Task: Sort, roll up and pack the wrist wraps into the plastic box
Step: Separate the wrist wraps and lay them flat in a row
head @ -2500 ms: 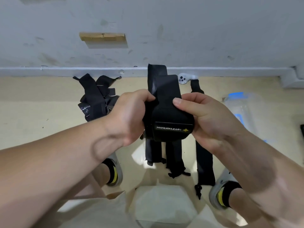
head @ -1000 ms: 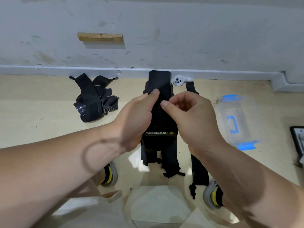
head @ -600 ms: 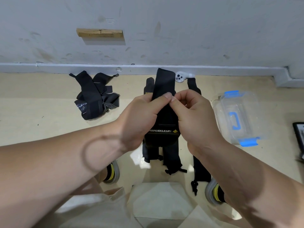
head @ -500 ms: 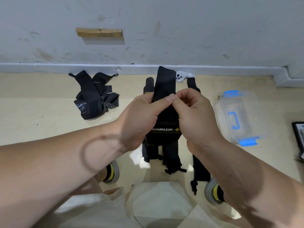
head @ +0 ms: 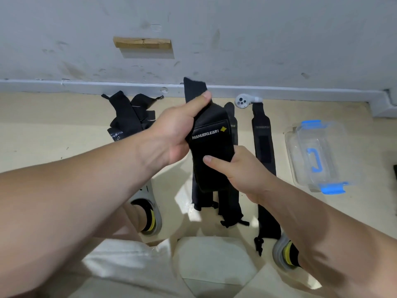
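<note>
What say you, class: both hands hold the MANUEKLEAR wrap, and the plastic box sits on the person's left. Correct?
Wrong side. In the head view the left hand and right hand hold the wrap, but the plastic box sits on the person's right.

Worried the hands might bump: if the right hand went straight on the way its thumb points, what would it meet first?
The right hand grips the wrist wrap, so that comes first; past it, probably the left hand, though depth is unclear.

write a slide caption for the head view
Left hand and right hand grip a black wrist wrap over flat wraps on the floor, plastic box to the right.
</note>
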